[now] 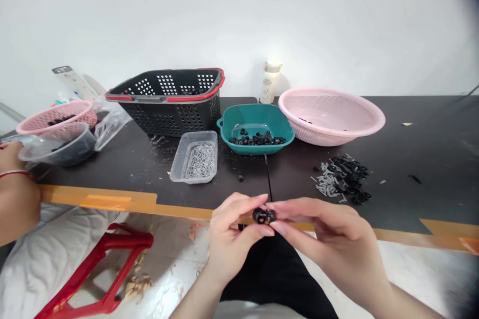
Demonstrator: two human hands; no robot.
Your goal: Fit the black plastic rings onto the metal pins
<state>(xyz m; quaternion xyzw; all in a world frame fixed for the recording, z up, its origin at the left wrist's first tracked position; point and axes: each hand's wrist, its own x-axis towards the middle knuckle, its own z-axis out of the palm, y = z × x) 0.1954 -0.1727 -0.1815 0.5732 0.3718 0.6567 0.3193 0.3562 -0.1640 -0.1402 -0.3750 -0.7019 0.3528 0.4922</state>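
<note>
Left hand [234,244] and right hand [324,229] pinch a black part [264,216] over the orange-taped table edge [97,198]

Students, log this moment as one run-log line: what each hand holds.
left hand: pinches black plastic part | right hand: pinches same part | nearby: teal bowl of black rings

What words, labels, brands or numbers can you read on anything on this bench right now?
None can be read: the label on the white bottle is too small and blurred, as are the marks on the pale printed strip behind the pink plastic basket.
</note>
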